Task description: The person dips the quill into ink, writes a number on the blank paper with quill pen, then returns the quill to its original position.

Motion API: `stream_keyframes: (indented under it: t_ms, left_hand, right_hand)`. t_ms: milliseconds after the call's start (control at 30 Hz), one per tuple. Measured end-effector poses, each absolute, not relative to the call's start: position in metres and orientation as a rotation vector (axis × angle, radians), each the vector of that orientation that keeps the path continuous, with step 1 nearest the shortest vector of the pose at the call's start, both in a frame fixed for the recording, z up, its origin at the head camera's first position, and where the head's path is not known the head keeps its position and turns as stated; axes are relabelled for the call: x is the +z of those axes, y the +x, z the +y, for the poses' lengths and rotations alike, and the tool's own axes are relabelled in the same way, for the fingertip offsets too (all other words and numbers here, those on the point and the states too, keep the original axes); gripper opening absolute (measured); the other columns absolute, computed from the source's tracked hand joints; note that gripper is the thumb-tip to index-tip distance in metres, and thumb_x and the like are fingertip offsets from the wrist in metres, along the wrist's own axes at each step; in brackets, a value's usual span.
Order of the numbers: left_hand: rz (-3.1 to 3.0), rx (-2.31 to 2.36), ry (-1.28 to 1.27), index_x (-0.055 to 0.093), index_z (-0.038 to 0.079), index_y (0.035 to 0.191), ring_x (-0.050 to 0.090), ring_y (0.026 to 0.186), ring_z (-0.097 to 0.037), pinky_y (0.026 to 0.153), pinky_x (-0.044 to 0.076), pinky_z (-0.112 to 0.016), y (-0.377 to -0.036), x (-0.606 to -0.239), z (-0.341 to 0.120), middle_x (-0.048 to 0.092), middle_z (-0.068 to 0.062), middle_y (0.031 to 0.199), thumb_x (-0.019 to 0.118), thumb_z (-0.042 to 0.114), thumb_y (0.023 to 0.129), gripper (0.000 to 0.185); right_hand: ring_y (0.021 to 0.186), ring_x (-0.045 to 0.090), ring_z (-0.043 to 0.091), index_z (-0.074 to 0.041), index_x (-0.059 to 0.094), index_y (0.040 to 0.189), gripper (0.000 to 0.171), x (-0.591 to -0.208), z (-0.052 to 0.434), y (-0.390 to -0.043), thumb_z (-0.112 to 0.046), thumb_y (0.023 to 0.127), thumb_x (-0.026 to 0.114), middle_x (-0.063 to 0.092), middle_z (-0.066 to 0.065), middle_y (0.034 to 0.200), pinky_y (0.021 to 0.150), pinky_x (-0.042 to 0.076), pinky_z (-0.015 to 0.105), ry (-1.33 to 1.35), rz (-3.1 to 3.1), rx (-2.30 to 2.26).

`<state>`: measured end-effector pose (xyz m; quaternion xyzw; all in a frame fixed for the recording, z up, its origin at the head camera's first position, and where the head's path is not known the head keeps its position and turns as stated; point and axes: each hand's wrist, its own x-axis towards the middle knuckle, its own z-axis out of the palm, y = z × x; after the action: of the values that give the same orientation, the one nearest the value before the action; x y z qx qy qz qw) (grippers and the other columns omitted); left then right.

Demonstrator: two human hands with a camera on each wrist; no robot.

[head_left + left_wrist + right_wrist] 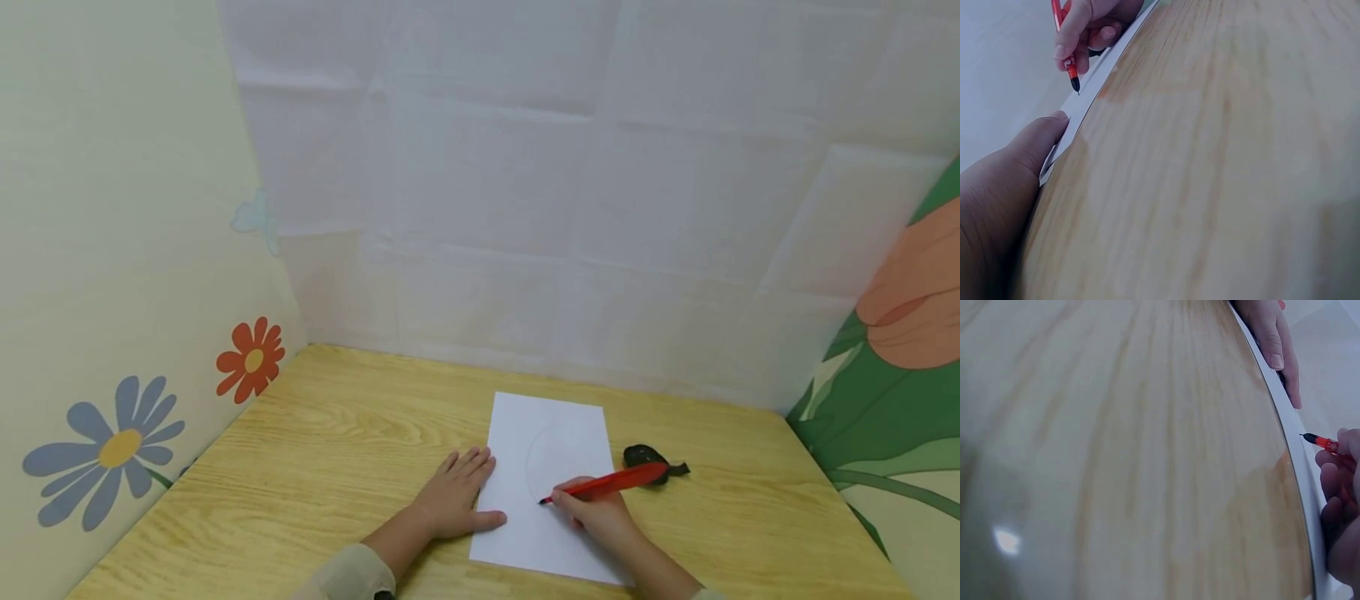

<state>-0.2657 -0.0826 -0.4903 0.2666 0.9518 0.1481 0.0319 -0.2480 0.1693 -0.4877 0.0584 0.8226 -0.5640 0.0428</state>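
A white sheet of paper (551, 467) lies on the wooden table (337, 433), with a faint curved pencil line on it. My left hand (459, 492) lies flat with straight fingers on the paper's left edge, holding it down. My right hand (600, 512) grips a red pen (607, 482) whose dark tip touches the paper near the curve. In the left wrist view the pen (1066, 50) and right hand (1088, 25) show above the sheet's edge (1088, 84). The right wrist view shows the pen tip (1319, 440) and the left hand's fingers (1275, 344).
A small black object with a short tail (651, 458) lies on the table just right of the paper. White panels stand at the back, a flowered wall (112, 442) on the left and a green patterned wall (900, 400) on the right.
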Motion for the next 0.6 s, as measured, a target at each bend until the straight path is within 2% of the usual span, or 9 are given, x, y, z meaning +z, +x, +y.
stream_keyframes:
  t_ms: [600]
  left_hand:
    - [2.912,0.457,0.816,0.033,0.006,0.152,0.022,0.151,-0.028,0.123,0.014,-0.053,-0.2686,-0.4919,-0.0825,0.028,-0.009,0.162,0.053,0.068,0.087,0.092]
  right_hand:
    - [0.054,0.048,0.013,-0.005,0.075,0.097,0.024,-0.4886,0.1745,-0.2464,-0.022,0.081,0.080,0.054,-0.003,0.057,0.050,0.038,0.022,0.184,2.519,-1.708]
